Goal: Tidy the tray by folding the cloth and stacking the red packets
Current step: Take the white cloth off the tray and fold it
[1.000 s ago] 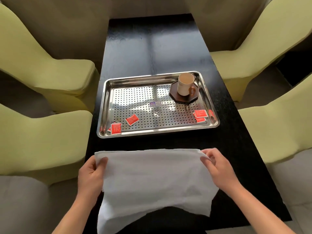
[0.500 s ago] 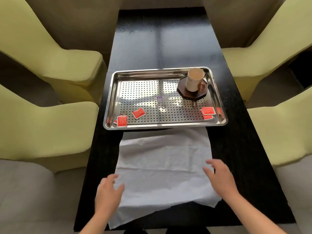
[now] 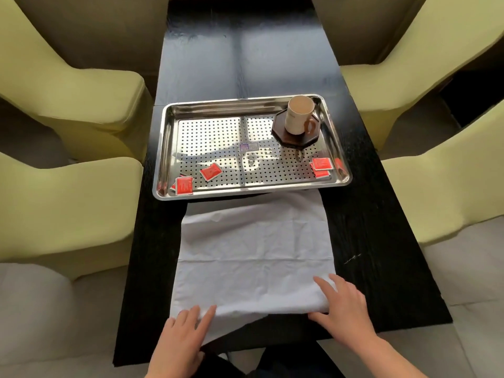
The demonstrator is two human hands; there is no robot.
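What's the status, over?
Hands: left hand, right hand flat on cloth, near edge. Cloth spread on table. Loose red packets in tray, unstacked. Nothing blocking.

Small purple label (image 3: pixel 248 147) on tray (image 3: pixel 275 99) centre, print illegible, red packets (image 3: pixel 184 185) bear unreadable white print

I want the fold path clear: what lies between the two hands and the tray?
Head view: only the white cloth, spread on the black table from the left hand and right hand to the tray.
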